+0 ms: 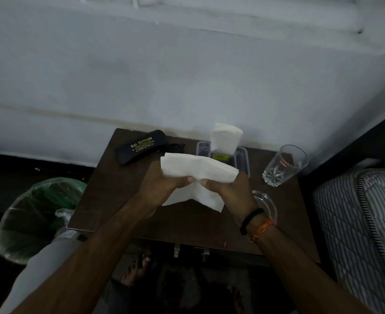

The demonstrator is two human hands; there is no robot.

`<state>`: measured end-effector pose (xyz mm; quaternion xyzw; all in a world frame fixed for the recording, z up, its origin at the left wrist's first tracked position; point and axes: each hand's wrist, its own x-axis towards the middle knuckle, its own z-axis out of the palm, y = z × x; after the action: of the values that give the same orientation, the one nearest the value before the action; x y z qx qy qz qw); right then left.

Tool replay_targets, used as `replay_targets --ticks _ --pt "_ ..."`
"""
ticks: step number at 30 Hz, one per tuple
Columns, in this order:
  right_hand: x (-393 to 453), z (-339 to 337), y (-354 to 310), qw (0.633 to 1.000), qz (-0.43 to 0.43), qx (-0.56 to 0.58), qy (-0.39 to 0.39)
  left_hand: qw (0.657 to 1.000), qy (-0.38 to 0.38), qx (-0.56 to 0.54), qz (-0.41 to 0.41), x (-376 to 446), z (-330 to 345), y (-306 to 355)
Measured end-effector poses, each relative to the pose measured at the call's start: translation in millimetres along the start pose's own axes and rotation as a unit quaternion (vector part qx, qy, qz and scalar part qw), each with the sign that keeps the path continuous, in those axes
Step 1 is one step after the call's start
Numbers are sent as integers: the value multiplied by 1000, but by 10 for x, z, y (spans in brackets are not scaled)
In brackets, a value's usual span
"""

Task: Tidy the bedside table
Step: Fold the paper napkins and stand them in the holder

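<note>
Bin (39, 214) sits at my far left beside the tabletop (110, 200), spectacle case (140, 147) further in. My left hand (162, 186) and right hand (228, 189) both pinch a white tissue (198, 173) over the middle; a glass (284, 165) stands right.
</note>
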<state>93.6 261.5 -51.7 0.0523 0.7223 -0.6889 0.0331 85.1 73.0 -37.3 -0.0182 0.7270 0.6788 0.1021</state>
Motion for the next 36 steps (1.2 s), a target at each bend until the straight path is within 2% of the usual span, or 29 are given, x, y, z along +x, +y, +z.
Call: replay_targets --ticks 3,9,17,24,31,36 --pt "-40 -27 57 999 2 -27 17 1000 12 -5 3 -40 40 -57" --pt "-102 -68 161 996 54 -70 5 1000 -16 -7 -6 -84 101 -198" --pt "-115 -55 145 999 11 -42 33 998 56 -23 -6 -125 143 -164" --pt "-122 -104 277 996 23 -84 7 999 30 9 -9 -137 152 -269" --pt "-109 -95 250 998 18 -41 37 998 63 1 -9 -99 166 -312" --pt "-116 -85 284 999 23 -41 23 999 38 1 -9 -91 200 -328"
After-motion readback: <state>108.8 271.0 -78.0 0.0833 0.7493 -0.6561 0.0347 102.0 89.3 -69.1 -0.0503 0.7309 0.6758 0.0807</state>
